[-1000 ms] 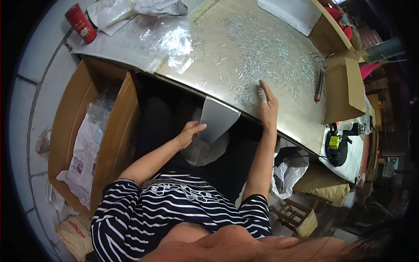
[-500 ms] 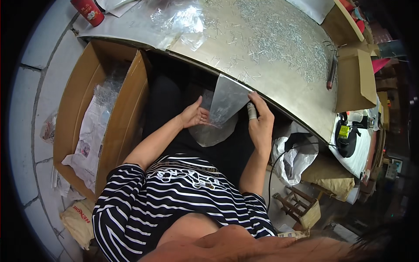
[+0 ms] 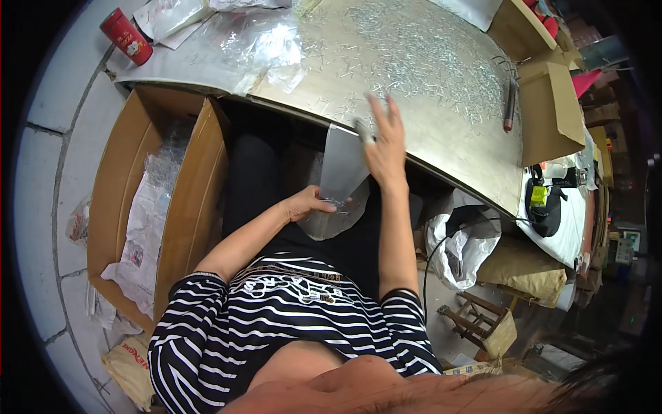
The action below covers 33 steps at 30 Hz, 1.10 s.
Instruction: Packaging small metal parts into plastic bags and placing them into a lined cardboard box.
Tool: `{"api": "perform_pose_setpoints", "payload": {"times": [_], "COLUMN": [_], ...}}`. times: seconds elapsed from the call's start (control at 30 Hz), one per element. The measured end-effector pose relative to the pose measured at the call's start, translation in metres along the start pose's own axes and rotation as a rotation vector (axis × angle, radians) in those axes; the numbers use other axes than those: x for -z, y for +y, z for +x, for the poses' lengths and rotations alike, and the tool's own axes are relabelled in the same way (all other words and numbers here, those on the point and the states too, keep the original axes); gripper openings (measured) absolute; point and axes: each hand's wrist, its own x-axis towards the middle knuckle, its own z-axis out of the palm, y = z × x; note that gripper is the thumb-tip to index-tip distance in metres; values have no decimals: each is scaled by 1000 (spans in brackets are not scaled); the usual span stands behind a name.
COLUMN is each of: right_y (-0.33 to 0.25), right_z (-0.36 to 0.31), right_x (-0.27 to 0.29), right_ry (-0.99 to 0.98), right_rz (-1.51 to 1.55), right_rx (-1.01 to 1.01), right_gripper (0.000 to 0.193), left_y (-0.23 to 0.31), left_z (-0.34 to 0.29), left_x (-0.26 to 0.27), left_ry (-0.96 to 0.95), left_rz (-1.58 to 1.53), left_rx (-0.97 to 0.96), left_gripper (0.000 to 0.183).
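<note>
Many slim metal pins [image 3: 431, 67], tapered grey sheet [image 3: 342, 157], perhaps plastic

A head-worn fisheye looks down, close above the striped shirt [image 3: 289, 321], toward the worktable [image 3: 452, 153].

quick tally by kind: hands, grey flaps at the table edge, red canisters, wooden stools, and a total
Hands: 2, the left hand and the right hand
Grey flap at the table edge: 1
Red canister: 1
Wooden stool: 1
Total: 5
</note>
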Motion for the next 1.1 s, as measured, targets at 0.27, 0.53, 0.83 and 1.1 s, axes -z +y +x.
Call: {"api": "perform_pose_setpoints", "payload": {"times": [0.27,0.53,0.83,1.1], "right_y": [-17,-16,3,18], "right_z": [-3,-72,-125,-105], "right_x": [-51,19,-18,9], "right_ry": [-90,-123,-587,-503], "right_rz": [-321,78,122,205], "right_rx": [233,56,-56,-236], "right_gripper": [47,42,35,28], "left_y": [-10,-3,4,17], "left_z": [-7,-5,-13,-18], "left_x": [19,36,8,-14], "left_ry": [142,94,59,50], "left_rz": [268,409,215,-97], "left_rx": [65,51,41,116], "left_gripper": [36,26,35,45]}}
